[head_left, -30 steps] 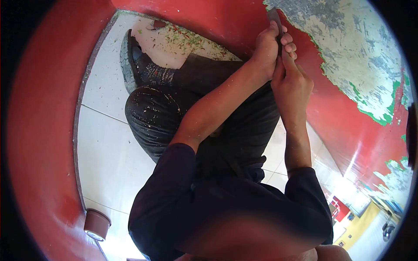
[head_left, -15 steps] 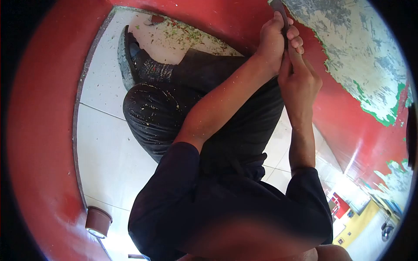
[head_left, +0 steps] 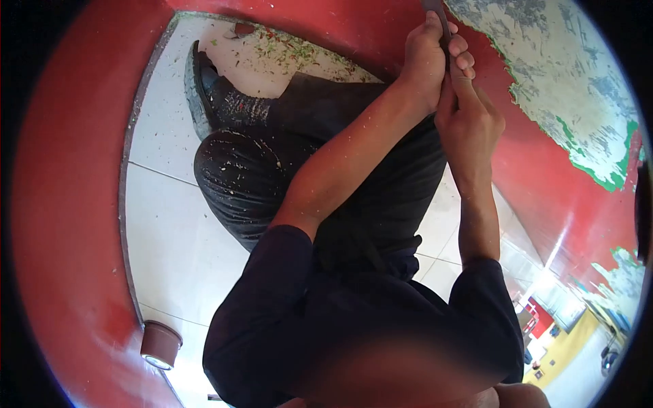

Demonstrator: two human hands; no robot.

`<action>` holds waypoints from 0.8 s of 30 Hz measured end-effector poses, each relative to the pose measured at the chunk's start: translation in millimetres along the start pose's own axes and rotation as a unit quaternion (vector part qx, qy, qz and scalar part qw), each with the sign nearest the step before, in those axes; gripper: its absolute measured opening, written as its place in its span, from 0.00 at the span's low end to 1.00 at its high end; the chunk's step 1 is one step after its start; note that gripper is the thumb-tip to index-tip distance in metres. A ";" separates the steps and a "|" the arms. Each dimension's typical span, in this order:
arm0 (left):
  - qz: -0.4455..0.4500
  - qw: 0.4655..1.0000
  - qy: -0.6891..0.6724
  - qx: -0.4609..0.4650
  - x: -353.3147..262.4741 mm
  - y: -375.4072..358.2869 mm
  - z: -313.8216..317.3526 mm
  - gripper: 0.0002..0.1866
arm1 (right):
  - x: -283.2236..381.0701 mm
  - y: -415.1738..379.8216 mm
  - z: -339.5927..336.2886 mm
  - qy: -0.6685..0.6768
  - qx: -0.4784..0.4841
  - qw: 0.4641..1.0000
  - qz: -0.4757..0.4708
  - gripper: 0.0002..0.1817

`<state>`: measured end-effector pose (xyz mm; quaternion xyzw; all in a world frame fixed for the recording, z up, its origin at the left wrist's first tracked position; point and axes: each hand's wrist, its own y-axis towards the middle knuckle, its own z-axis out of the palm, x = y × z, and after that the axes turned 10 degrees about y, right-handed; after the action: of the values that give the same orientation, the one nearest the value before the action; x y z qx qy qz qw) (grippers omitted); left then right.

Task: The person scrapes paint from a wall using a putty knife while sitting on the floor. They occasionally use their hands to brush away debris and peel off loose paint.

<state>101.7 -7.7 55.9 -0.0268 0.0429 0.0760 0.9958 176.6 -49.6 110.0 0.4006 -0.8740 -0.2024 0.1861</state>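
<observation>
A long, narrow, dark flat tool [head_left: 445, 32] reaches up to the top edge of the view, where its far end is cut off. My left hand [head_left: 428, 61] wraps round it, with the thumb lying along one side and the fingers curled over the other. Just below, my right hand [head_left: 471, 117] grips the tool's lower end, its knuckles outward. Close to the right of both hands is a red wall [head_left: 520, 170] with a large patch of bare, scuffed plaster [head_left: 564, 75] edged in green paint.
My folded leg [head_left: 235, 170] in dark trousers, speckled with flakes, rests on the white tiled floor [head_left: 160, 224]. Red and green paint chips [head_left: 292, 51] lie beyond my shoe [head_left: 197, 88]. A brown pot-like container [head_left: 161, 343] is by the red wall at lower left.
The whole view has shifted slightly, so the wall patch and brown container sit a little further right. Both hands keep their grip; the tool's tip has slipped further past the top edge.
</observation>
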 end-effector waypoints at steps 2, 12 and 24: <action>-0.005 0.999 -0.017 0.041 -0.8 11.8 -16.7 0.17 | -5.0 -2.3 7.3 0.003 -0.026 1.000 -0.006 0.10; 0.001 0.996 -0.040 0.081 0.2 11.0 -15.9 0.16 | -19.3 -14.8 8.3 -0.013 -0.021 1.000 0.008 0.11; 0.023 0.993 0.021 0.117 -13.0 17.3 -22.2 0.15 | -17.9 -4.9 15.5 0.000 -0.061 0.998 -0.028 0.10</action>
<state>84.4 6.0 34.2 0.0893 0.0730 0.0923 0.9890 183.0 -35.5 91.4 0.4124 -0.8486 -0.2608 0.2045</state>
